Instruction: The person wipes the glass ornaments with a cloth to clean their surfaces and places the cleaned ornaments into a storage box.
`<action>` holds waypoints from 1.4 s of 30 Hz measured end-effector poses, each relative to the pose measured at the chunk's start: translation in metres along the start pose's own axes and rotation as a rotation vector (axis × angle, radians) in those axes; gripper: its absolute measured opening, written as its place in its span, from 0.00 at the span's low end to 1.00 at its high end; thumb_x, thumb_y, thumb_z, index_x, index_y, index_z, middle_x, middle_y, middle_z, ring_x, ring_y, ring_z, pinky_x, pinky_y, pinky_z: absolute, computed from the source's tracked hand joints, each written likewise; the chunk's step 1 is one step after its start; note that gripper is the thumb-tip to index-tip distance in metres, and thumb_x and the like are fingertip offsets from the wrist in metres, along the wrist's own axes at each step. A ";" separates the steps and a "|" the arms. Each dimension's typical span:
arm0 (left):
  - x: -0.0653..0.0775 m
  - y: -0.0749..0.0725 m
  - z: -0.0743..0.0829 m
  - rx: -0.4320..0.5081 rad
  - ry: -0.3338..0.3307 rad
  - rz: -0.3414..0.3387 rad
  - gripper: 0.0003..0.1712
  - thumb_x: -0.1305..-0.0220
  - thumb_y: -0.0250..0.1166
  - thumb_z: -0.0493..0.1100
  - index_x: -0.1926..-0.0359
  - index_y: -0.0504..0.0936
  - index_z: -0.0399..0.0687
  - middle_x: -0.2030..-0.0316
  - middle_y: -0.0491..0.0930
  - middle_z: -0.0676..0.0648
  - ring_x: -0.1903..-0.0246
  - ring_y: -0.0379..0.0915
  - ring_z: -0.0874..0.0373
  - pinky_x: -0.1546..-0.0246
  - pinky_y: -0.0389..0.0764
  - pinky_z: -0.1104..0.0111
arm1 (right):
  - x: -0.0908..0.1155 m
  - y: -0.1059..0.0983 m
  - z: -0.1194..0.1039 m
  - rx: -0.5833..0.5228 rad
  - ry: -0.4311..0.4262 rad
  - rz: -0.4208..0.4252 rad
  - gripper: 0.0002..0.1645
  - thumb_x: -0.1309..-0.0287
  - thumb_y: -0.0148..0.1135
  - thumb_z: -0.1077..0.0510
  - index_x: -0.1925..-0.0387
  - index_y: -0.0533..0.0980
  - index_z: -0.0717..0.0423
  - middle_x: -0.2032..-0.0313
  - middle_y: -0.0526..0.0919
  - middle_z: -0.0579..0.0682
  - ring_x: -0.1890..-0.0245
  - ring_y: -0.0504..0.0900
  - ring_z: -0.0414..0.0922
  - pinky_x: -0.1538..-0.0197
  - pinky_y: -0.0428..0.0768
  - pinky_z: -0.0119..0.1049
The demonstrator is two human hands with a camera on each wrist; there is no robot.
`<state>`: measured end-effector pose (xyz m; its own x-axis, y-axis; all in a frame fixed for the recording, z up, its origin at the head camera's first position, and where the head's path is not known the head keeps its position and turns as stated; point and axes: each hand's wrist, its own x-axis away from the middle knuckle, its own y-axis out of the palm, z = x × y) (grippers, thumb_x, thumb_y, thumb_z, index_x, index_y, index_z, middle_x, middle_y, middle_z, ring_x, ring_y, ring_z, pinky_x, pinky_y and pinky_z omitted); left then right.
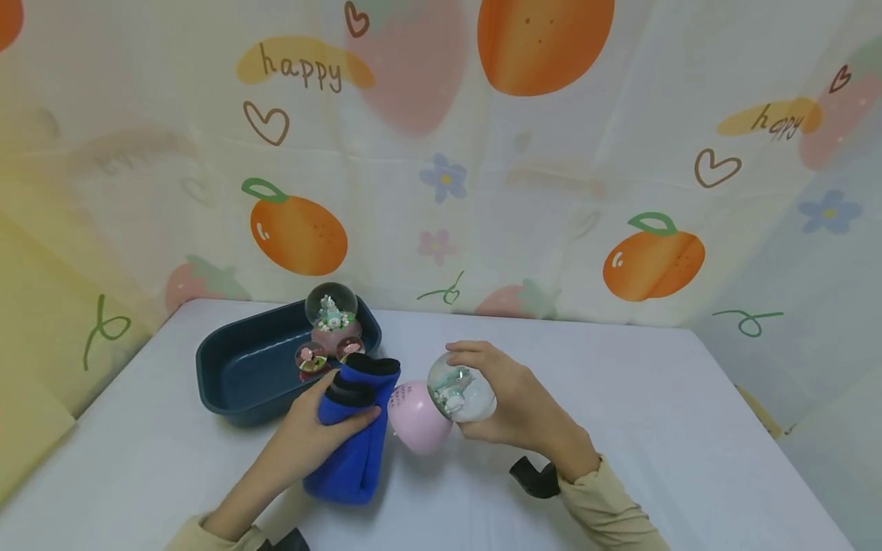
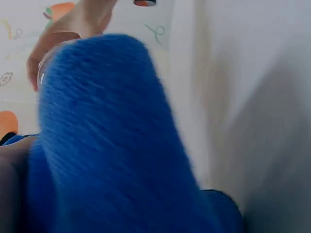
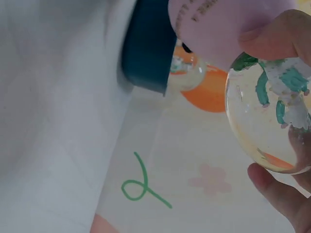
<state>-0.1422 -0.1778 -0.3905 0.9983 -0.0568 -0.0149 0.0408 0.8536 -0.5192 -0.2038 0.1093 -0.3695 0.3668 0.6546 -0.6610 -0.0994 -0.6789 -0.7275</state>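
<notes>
My left hand [image 1: 310, 432] grips a folded blue cloth [image 1: 347, 463] with a black inner side, thumb across its front. In the left wrist view the fuzzy blue cloth [image 2: 107, 116] fills the middle and hides most of that hand. To the right, my right hand [image 1: 520, 402] holds a snow globe by its clear glass ball [image 1: 458, 405], fingers curled round the glass. The globe is tilted, its pink base [image 1: 418, 428] pointing toward the cloth. White and green figures show inside the ball [image 3: 267, 116] in the right wrist view, and small lettering marks the base [image 3: 214, 29].
A dark teal basin [image 1: 241, 409] stands at the back left of the white table [image 1: 654, 428]. Inside its right end sits another snow globe [image 1: 332, 306] with a pink base and two small balls at its front. A fruit-print curtain [image 1: 524, 199] hangs behind.
</notes>
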 end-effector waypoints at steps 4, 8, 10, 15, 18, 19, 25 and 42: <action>0.000 0.003 -0.002 -0.094 0.058 -0.011 0.36 0.44 0.73 0.58 0.36 0.71 0.59 0.44 0.81 0.46 0.46 0.78 0.47 0.48 0.78 0.44 | -0.001 -0.005 0.001 0.022 0.013 0.007 0.49 0.74 0.80 0.63 0.41 0.71 0.57 0.40 0.76 0.54 0.40 0.78 0.50 0.43 0.81 0.42; 0.000 0.007 -0.005 -0.153 0.120 -0.031 0.38 0.46 0.75 0.57 0.37 0.71 0.58 0.44 0.81 0.46 0.45 0.77 0.46 0.46 0.76 0.42 | -0.001 -0.012 0.003 0.035 0.031 0.016 0.50 0.75 0.80 0.64 0.41 0.72 0.56 0.40 0.76 0.54 0.41 0.78 0.49 0.43 0.81 0.41; 0.000 0.009 -0.006 -0.158 0.142 -0.068 0.39 0.47 0.75 0.56 0.36 0.71 0.56 0.43 0.81 0.46 0.44 0.77 0.46 0.46 0.76 0.43 | 0.000 -0.015 0.005 0.041 0.045 0.021 0.50 0.75 0.80 0.64 0.40 0.72 0.56 0.40 0.76 0.54 0.41 0.78 0.49 0.43 0.80 0.40; 0.000 0.011 -0.012 -0.195 0.253 -0.235 0.38 0.48 0.75 0.59 0.37 0.73 0.57 0.46 0.81 0.52 0.47 0.78 0.54 0.47 0.78 0.53 | 0.002 -0.020 0.010 0.052 0.085 0.053 0.50 0.72 0.81 0.63 0.39 0.72 0.57 0.39 0.76 0.54 0.40 0.76 0.50 0.36 0.73 0.32; 0.001 0.012 -0.014 -0.197 0.296 -0.364 0.39 0.50 0.75 0.61 0.37 0.71 0.62 0.46 0.80 0.57 0.48 0.77 0.58 0.48 0.77 0.58 | 0.002 -0.021 0.011 0.049 0.103 0.084 0.50 0.72 0.81 0.63 0.39 0.72 0.59 0.40 0.76 0.55 0.39 0.75 0.50 0.33 0.69 0.29; 0.002 0.012 -0.014 -0.192 0.286 -0.404 0.41 0.51 0.76 0.62 0.36 0.70 0.64 0.45 0.79 0.57 0.48 0.75 0.57 0.49 0.77 0.58 | 0.003 -0.021 0.012 0.047 0.107 0.095 0.50 0.73 0.82 0.63 0.40 0.72 0.60 0.40 0.76 0.56 0.39 0.75 0.50 0.32 0.68 0.29; 0.007 0.014 -0.011 -0.172 0.174 -0.556 0.49 0.53 0.77 0.61 0.31 0.63 0.71 0.37 0.70 0.50 0.43 0.66 0.49 0.51 0.74 0.48 | 0.002 -0.017 0.013 0.045 0.111 0.110 0.50 0.74 0.84 0.62 0.43 0.71 0.62 0.40 0.77 0.57 0.39 0.75 0.51 0.32 0.69 0.33; 0.012 0.019 -0.014 -0.274 0.330 -0.675 0.34 0.42 0.71 0.54 0.36 0.69 0.78 0.32 0.67 0.52 0.35 0.64 0.48 0.44 0.74 0.50 | -0.014 0.011 0.003 0.044 0.105 0.160 0.49 0.70 0.83 0.59 0.40 0.73 0.59 0.40 0.77 0.57 0.38 0.76 0.51 0.40 0.78 0.46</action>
<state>-0.1301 -0.1696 -0.4120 0.6956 -0.7031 0.1477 0.5773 0.4246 -0.6974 -0.2124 0.0938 -0.3690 0.4377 0.4993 -0.7478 -0.2036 -0.7550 -0.6233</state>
